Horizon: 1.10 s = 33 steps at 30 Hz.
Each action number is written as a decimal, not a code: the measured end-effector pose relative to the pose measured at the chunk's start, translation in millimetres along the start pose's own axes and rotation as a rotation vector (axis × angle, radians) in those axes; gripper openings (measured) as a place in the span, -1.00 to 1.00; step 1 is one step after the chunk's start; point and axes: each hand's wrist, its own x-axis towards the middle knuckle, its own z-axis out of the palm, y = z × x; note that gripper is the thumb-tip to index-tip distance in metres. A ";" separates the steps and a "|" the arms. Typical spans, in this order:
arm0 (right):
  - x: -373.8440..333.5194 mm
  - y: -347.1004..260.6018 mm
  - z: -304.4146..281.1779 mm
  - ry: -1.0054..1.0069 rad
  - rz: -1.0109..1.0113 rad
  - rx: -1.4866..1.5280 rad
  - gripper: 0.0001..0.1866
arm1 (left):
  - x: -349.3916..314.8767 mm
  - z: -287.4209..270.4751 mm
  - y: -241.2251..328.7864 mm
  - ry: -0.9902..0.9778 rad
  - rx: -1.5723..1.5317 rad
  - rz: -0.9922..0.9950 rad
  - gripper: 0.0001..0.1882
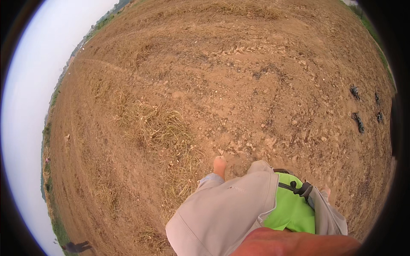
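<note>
My left hand (220, 165) hangs low ahead of my body, past a bluish-grey cuff (210, 180). It looks small and rounded, and its fingers cannot be made out. Near it on the soil lies a loose heap of dry, straw-coloured plants (158, 123) with small pale bits among the stems. Only a sliver of my right hand (326, 190) shows beyond the grey sleeve (331, 211); the rest is hidden. Nothing held is visible in either hand. My beige-grey jacket (226, 209) falls open over a bright green shirt (294, 209) with a black cord (294, 186).
Brown, cloddy soil (239, 94) with scattered stones stretches all around. Several dark bundles (358, 122) lie at the right. More dry plants (106, 198) trail along the left. A dark figure (77, 247) is at the lower left, near the green field edge (60, 228).
</note>
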 end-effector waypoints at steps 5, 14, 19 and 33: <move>23.0 -33.1 -20.0 0.020 -0.108 -0.080 -0.56 | -4.3 7.6 -18.2 0.181 -0.011 -0.083 -0.44; 32.9 -126.7 -22.9 0.027 -0.262 -0.139 -0.55 | -47.7 -25.1 -24.5 0.034 0.210 -0.216 -0.32; 50.4 -188.6 -19.5 0.012 -0.386 -0.153 -0.55 | -88.4 -42.2 -21.0 0.169 0.120 -0.324 -0.40; 163.6 -294.2 -11.3 -0.050 -0.969 -0.397 -0.53 | -325.4 60.7 -57.7 0.542 -0.158 -0.866 -0.33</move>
